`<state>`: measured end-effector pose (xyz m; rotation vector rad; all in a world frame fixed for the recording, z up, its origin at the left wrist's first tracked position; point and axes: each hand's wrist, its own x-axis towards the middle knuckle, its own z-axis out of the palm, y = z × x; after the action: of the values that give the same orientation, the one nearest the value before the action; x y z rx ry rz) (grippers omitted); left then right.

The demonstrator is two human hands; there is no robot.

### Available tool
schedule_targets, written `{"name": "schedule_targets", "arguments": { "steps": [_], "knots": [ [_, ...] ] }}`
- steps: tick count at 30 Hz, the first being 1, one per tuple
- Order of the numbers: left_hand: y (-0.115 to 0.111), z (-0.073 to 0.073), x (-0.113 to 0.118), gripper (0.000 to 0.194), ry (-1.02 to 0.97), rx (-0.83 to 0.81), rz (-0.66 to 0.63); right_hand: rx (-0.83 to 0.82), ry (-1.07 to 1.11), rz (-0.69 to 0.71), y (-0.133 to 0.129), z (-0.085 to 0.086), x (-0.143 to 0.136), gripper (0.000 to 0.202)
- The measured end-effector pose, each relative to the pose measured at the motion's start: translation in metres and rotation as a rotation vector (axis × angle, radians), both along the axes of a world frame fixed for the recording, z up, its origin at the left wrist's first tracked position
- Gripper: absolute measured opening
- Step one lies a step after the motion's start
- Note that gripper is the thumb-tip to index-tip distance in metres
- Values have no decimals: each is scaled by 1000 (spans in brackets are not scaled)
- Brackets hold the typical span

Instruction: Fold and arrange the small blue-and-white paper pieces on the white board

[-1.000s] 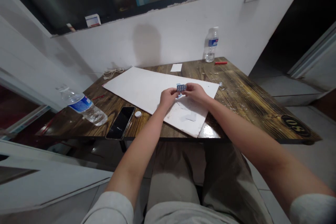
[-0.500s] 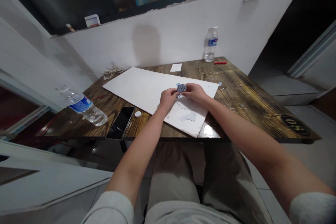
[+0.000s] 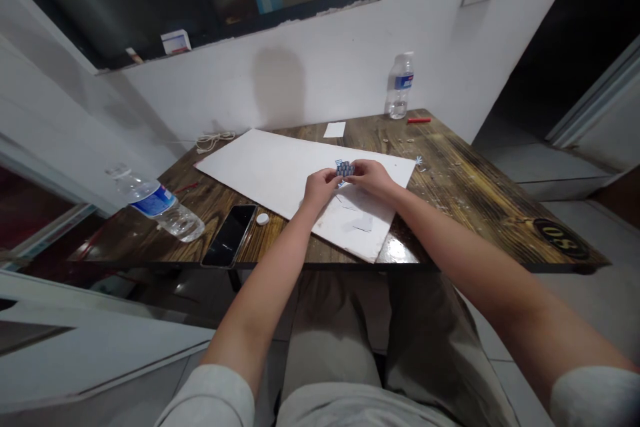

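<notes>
Evidently the work is at a two-handed handling step: the left hand (image 3: 319,188) and the right hand (image 3: 373,179) pinch opposite sides of a small blue patterned piece (image 3: 345,169) above the white board (image 3: 270,167), near a loose paper scrap (image 3: 364,223). Any further move probably calls for light, matched fingertip pressure, as it looks thin.

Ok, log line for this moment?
both hands: on small blue patterned piece | above: white board | left: phone, bottle
</notes>
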<state>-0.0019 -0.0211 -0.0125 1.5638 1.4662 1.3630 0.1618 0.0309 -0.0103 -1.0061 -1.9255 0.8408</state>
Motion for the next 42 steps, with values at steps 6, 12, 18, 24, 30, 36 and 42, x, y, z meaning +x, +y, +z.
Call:
{"name": "schedule_targets", "arguments": {
  "steps": [6,12,18,24,30,36,42],
  "knots": [
    [4,-4,-3,15,12,7,-15,-8,35,18,0,0,0,25],
    [5,-6,-4,14,36,34,-22,-9,36,19,0,0,0,24],
    [5,-6,-4,13,40,24,-13,-11,25,20,1,0,0,25],
    [5,-5,-5,15,64,31,-9,-1,32,19,-2,3,1,23],
    [5,-5,-5,17,98,51,-11,-5,62,50,-1,1,3,39],
    [2,-2,-4,16,150,57,-2,3,63,62,2,-2,3,43],
    [1,0,-4,16,285,115,-51,61,21,61,1,-2,3,38]
  ]
}}
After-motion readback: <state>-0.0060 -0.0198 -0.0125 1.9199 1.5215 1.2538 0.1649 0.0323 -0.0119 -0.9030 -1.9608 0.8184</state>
